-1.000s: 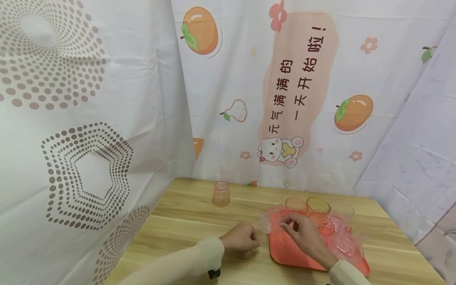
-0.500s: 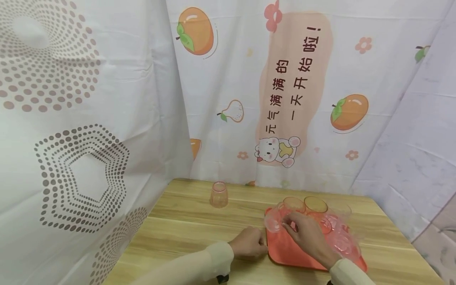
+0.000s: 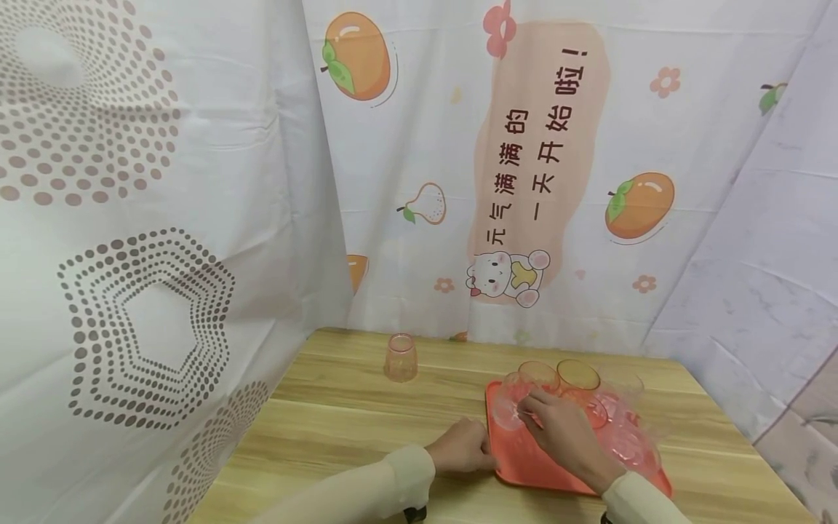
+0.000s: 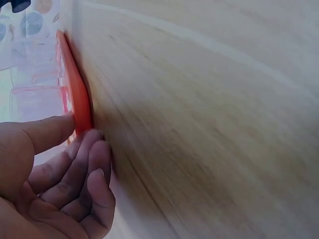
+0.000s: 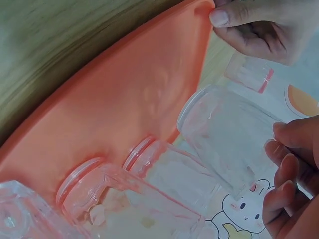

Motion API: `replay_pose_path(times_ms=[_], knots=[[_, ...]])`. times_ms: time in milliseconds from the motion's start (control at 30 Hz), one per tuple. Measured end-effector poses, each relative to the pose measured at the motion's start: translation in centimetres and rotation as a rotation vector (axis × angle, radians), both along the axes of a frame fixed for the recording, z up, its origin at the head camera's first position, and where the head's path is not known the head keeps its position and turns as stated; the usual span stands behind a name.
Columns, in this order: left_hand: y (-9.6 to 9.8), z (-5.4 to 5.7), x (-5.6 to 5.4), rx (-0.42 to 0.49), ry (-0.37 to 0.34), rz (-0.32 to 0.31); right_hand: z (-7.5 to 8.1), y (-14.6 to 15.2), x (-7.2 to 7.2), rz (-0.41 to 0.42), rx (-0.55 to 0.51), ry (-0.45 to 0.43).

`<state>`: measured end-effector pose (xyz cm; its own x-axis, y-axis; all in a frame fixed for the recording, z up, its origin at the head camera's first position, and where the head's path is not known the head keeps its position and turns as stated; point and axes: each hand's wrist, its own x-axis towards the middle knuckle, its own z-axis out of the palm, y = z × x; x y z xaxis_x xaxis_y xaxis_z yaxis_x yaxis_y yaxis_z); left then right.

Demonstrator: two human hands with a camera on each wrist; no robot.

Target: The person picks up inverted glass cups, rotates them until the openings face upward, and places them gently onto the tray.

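A clear plastic cup [image 5: 229,144] is tilted above the red tray [image 3: 530,458]. My right hand [image 3: 564,437] pinches its edge between thumb and fingers, as the right wrist view shows. My left hand [image 3: 463,445] pinches the tray's left rim, thumb [image 4: 52,133] on top and fingers curled at its outer side. Behind and right of my right hand stand several see-through cups, among them an orange cup [image 3: 539,375] and a yellow cup [image 3: 579,375]. Pink-tinted cups [image 5: 129,199] show close to the clear one; the right hand partly covers the group in the head view.
A lone pink cup [image 3: 401,358] stands at the back left of the wooden table [image 3: 340,415]. Printed curtains [image 3: 419,145] hang behind and beside the table. Another clear cup [image 5: 25,214] lies at the corner of the right wrist view.
My left hand has moved right and taken hold of the tray's rim. The clear cup in my right hand has swung from jutting left of the tray to above its back left corner.
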<state>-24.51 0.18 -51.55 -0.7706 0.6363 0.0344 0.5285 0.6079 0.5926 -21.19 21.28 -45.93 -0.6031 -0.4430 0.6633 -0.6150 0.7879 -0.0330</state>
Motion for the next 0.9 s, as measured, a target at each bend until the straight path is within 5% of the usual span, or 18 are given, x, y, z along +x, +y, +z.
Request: replay_pose_path(times_ms=[267,500,900], knots=[[0.5,0.4,0.4,0.024,-0.099,0.021,-0.4,-0.2,-0.5,0.032,0.06,0.073],[0.7,0.3,0.5,0.042,-0.145,0.068,-0.6,-0.1,-0.8,0.088,0.081,0.052],[0.4,0.4,0.7,0.091,-0.202,0.094,-1.2,-0.7,-1.3,0.03,0.09,-0.006]])
